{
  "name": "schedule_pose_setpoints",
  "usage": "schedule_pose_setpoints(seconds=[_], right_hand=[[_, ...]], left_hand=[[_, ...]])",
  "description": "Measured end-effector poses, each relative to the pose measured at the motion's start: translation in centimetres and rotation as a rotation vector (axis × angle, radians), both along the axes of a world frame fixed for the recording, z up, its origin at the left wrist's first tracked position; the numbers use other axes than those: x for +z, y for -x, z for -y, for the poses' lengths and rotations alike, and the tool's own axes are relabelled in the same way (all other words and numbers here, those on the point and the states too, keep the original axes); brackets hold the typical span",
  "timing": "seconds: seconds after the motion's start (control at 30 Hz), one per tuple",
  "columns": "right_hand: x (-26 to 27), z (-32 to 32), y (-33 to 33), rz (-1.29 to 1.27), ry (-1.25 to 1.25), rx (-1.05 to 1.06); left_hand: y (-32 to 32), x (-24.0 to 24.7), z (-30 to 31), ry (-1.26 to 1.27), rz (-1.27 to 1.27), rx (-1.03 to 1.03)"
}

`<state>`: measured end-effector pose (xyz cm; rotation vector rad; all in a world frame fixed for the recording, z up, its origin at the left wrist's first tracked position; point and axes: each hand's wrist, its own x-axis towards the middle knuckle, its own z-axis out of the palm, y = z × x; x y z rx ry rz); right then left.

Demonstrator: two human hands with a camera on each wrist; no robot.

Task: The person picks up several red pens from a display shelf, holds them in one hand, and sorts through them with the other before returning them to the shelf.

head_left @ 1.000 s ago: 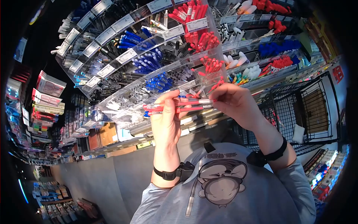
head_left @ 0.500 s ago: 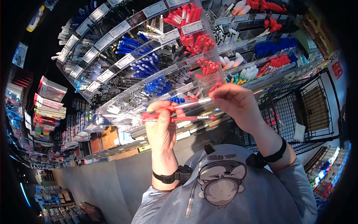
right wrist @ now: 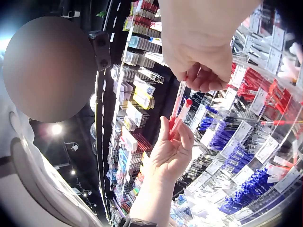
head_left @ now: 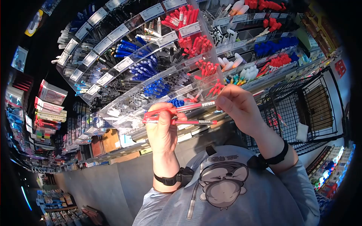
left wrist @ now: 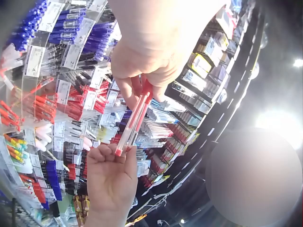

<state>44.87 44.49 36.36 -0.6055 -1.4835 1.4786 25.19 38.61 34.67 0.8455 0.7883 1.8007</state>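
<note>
A person stands close to a shop rack point(head_left: 98, 81) of pens and holds a pair of red pens point(head_left: 188, 121) up in front of it, both lying roughly level from left to right. The left hand point(head_left: 162, 132) is curled round the left ends of both, thumb and fingers wrapped over the red caps, so it grips the pair. The upper pen point(head_left: 194, 106) runs up and to the right with a slight tilt, and the right hand point(head_left: 235, 103) pinches its right end between thumb and fingertips. The lower pen point(head_left: 205, 121) sticks out to the right just under that hand; whether the right hand touches it cannot be told. In the left wrist view the two pens point(left wrist: 132, 123) lie side by side, almost touching, between the left hand point(left wrist: 151, 52) near the camera and the right hand point(left wrist: 111, 175) farther off. The right wrist view shows the same from the other end, the right hand point(right wrist: 203, 52) near and the left hand point(right wrist: 168, 151) beyond it. Behind the hands the rack holds blue pens point(head_left: 155, 89) toward the left and loose red pens point(head_left: 206, 68) toward the right. A black wire basket point(head_left: 298, 113) hangs to the right of the right hand
</note>
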Motion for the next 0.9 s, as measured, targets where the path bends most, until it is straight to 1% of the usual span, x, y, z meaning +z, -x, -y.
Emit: schedule_pose_setpoints(seconds=[0.17,0.5,0.53,0.57,0.67,0.7,0.73,0.77,0.8,0.83,0.87,0.9], right_hand=[[-0.2,-0.1,-0.1,-0.019,-0.004,0.009],[-0.1,-0.1,0.1,0.005,0.018,0.02],[-0.1,-0.2,0.2,-0.011,0.028,0.02],[-0.3,-0.2,0.3,-0.011,0.028,0.02],[-2.2,-1.2,0.5,-0.025,-0.005,0.016],[-3.5,-2.0,0.4,0.105,0.014,0.009],[-4.4,-2.6,0.4,0.235,0.033,0.0],[-4.8,-2.7,0.7,0.238,0.028,0.0],[-5.0,-2.8,1.0,0.331,-0.336,-0.185],[-5.1,-2.7,1.4,0.42,-0.703,-0.37],[-3.9,-1.8,1.5,0.386,-0.52,-0.241],[-3.8,-1.5,1.8,0.396,-0.523,-0.243]], left_hand=[[0.2,-0.4,-0.1,-0.036,-0.016,-0.04],[0.2,-0.1,-0.2,-0.031,-0.031,-0.042],[0.1,0.1,-0.2,-0.026,0.016,-0.046],[0.0,0.3,-0.2,-0.022,0.063,-0.05],[0.1,-0.2,-0.6,0.02,0.03,-0.075],[0.3,-0.6,-0.8,0.017,0.03,-0.072],[0.5,-1.1,-1.3,0.094,-0.143,-0.032],[0.5,-1.3,-1.6,0.17,-0.315,0.006],[-0.2,-0.9,-1.8,0.223,-0.502,0.097],[-0.2,-2.5,-2.3,0.223,-0.605,0.08],[-0.3,-2.4,-2.5,0.229,-0.927,0.045],[-0.5,-2.3,-2.6,0.233,-1.246,0.007]])
